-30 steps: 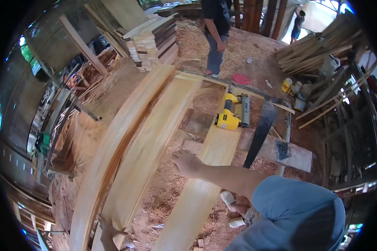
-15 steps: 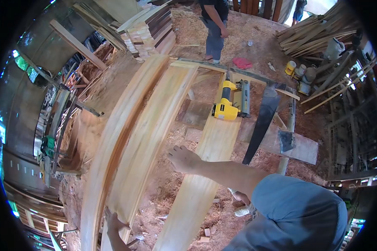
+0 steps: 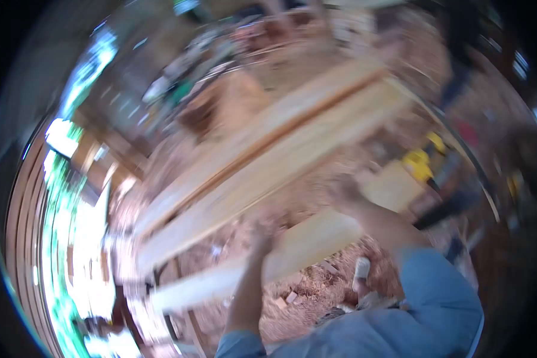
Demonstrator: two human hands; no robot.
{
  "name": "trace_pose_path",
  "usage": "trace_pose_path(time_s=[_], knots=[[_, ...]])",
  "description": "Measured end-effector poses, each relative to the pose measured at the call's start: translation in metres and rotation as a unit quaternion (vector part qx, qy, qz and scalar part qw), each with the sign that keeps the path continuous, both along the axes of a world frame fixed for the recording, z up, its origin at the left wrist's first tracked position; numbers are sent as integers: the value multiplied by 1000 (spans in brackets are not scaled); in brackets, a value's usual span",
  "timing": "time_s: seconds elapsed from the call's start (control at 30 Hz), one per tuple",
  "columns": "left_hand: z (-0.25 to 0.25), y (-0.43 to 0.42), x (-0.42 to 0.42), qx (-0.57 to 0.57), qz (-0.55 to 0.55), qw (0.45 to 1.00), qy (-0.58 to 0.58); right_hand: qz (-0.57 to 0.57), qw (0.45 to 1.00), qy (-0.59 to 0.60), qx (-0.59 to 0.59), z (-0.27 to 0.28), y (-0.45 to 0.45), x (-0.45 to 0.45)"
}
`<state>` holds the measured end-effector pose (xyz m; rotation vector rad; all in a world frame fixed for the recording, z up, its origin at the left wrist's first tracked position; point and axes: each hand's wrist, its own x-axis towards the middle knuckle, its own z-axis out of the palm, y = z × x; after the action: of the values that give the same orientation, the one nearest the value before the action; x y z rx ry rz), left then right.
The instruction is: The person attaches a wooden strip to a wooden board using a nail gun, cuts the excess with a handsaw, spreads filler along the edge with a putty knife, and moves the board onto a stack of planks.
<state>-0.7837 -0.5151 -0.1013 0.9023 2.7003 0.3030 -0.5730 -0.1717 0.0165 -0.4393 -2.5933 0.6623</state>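
The view is smeared by motion. My left hand (image 3: pixel 261 238) hangs over the gap between the middle plank (image 3: pixel 268 173) and the near plank (image 3: pixel 304 241), its fingers blurred. Beside the near plank's far edge is my right hand (image 3: pixel 346 194), also blurred, with no tool visible in it. Farther left, a third plank (image 3: pixel 262 140) lies alongside the middle one. A yellow and black power tool (image 3: pixel 419 164) rests at the right end of the near plank, by a dark saw blade (image 3: pixel 444 209).
A person (image 3: pixel 457 53) in dark clothes stands beyond the planks' far end. Wood offcuts (image 3: pixel 285 300) and shavings cover the ground near my foot (image 3: pixel 361 268). Bright daylight shows at the left. A green object (image 3: pixel 180 91) lies among clutter at the back.
The view has swung left, so the planks now slant across it. My left hand has come off the middle plank's edge; my right hand is nearer the near plank.
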Motion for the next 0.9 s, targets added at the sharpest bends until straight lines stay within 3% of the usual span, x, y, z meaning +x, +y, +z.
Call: trace_pose_path(time_s=[0.03, 0.07, 0.1, 0.17, 0.23, 0.3, 0.37, 0.43, 0.5, 0.53, 0.57, 0.63, 0.7, 0.73, 0.77, 0.8, 0.83, 0.9], knots=[[-13, -6, 60, -7, -23, 992, 126, 48, 988, 129, 64, -44, 0, -6], [-4, 8, 110, -29, -43, 967, 251, 59, 993, 90, 38, -64, -3, -3], [73, 17, 155, -59, -1, 998, 23, 64, 993, 75, 63, -24, -23, 18], [74, -2, 211, 67, 29, 995, 62, 44, 990, -19, 133, -43, -42, 35], [122, -21, 269, -18, 3, 999, -38, 19, 987, -96, 131, -52, -65, 57], [57, -59, 302, 102, -46, 994, -7, 39, 982, -166, 84, -49, -81, 68], [15, -87, 330, 23, 44, 997, -52, 44, 978, -176, 100, -66, -87, 75], [49, -135, 369, -17, 81, 995, -54, 55, 974, -195, 101, -53, -116, 103], [60, -179, 401, -56, 87, 987, -123, 70, 980, -136, 126, -42, -150, 147], [36, -198, 422, 19, 109, 993, -41, 87, 986, -42, 136, -70, -156, 156], [13, -213, 440, 90, 132, 986, 44, 125, 985, -118, -27, -94, -157, 164], [29, -228, 486, 65, 167, 979, 96, 109, 968, -227, 19, -138, -178, 219], [-25, -237, 522, 162, 289, 942, 59, 27, 939, -338, 48, -151, -197, 273], [-60, -246, 530, 115, 342, 923, -133, 29, 939, -338, 56, -140, -195, 276], [-98, -257, 546, 58, 377, 866, -323, 34, 946, -322, 33, -114, -199, 286], [-140, -273, 578, 66, 365, 867, -333, 36, 951, -308, 6, -101, -206, 300], [-164, -289, 610, 73, 350, 868, -344, 23, 950, -304, -73, -145, -179, 300], [-160, -306, 652, 42, 397, 827, -395, 7, 946, -322, -43, -123, -175, 315]])
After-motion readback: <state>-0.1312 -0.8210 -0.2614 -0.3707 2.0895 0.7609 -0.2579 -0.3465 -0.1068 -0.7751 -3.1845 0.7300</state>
